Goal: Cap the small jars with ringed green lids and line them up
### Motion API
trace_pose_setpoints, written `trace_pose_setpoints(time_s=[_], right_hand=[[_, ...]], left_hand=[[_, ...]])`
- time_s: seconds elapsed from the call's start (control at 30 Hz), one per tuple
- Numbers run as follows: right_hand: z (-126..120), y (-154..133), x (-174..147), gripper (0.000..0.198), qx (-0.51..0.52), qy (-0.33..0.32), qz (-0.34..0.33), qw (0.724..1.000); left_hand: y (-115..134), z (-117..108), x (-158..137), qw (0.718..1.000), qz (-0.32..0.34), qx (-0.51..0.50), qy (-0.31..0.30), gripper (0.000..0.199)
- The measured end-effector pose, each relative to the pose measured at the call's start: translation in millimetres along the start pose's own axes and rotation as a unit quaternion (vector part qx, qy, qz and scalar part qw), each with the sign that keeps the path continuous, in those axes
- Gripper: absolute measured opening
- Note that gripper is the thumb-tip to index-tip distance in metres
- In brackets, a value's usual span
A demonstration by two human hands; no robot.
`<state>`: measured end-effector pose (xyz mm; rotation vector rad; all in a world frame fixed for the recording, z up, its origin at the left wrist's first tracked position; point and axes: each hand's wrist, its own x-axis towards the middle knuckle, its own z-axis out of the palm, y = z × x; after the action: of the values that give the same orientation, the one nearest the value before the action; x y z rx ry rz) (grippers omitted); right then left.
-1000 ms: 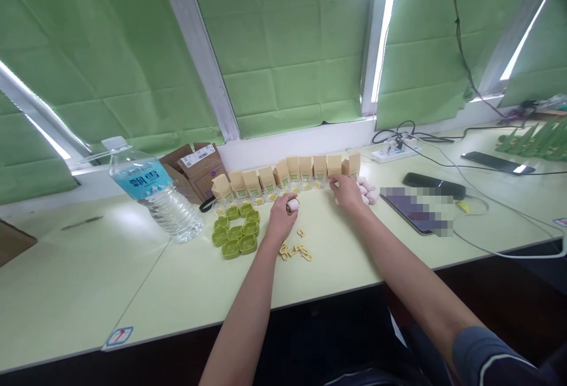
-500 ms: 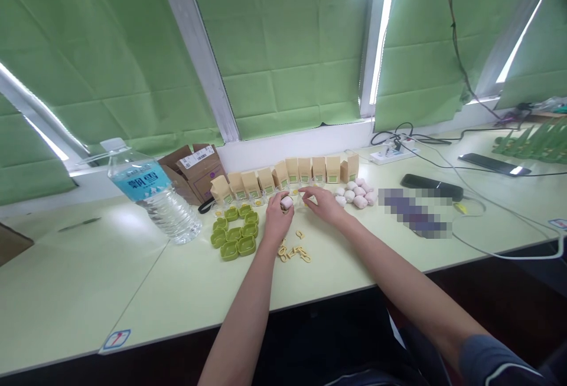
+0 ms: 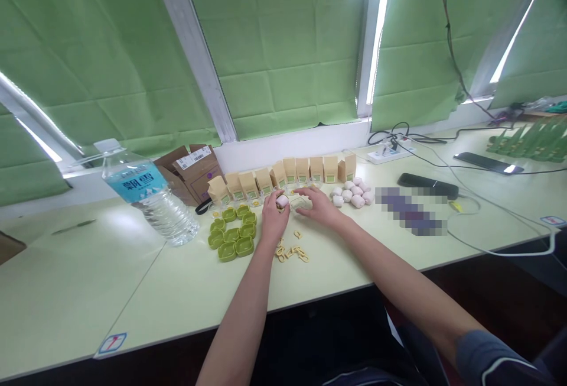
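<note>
My left hand [image 3: 274,214] is closed around a small pinkish-white rounded piece [image 3: 282,201]; a bit of green shows under it, mostly hidden by the fingers. To its right, my right hand [image 3: 319,206] curves its thumb and fingers about a clear plastic piece [image 3: 298,202], whose outline is faint. Several green square cups [image 3: 231,234] stand grouped left of my left hand. Nearer the table's front lie several pale yellow clips [image 3: 302,254]. A pile of white and pink rounded pieces [image 3: 357,200] sits right of my right hand.
Behind my hands runs a row of small tan boxes [image 3: 289,171], with clear plastic pieces before them. A water bottle [image 3: 150,194] and an open cardboard box [image 3: 195,176] stand left. On the right are a power strip [image 3: 390,154], cables and a black device [image 3: 427,185].
My right hand has opened wider, its thumb lower and farther from the fingers. My left hand keeps its hold on the pinkish piece. The whole view has shifted slightly.
</note>
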<state>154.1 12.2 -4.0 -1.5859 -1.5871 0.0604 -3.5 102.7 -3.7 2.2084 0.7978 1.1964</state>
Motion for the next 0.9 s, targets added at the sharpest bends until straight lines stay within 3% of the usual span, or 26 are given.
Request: trace_pose_setpoints(time_s=[0.1,0.23,0.43,0.7,0.9], right_hand=[[1.8,3.9,-1.5,0.069,-0.002,-0.008,0.051,0.999],[7.0,6.2,-3.6,0.084,-0.016,-0.065,0.102,0.992],[8.0,3.3,-1.9,0.069,-0.034,-0.078,0.112,0.99],[9.9,2.5,-3.2,0.07,0.009,-0.054,0.04,0.998],[10.3,2.2,-2.2,0.065,0.052,-0.037,0.058,0.996]], left_hand=[[0.2,0.1,0.1,1.0,0.014,-0.002,-0.002,0.041],[0.7,0.1,0.2,1.0,0.028,-0.004,-0.006,0.042],[5.9,-1.4,-0.5,0.999,0.026,-0.015,-0.025,0.044],[4.6,-2.1,-0.2,0.998,0.027,-0.035,-0.042,0.041],[1.5,-1.6,1.8,0.997,0.019,-0.059,-0.046,0.034]])
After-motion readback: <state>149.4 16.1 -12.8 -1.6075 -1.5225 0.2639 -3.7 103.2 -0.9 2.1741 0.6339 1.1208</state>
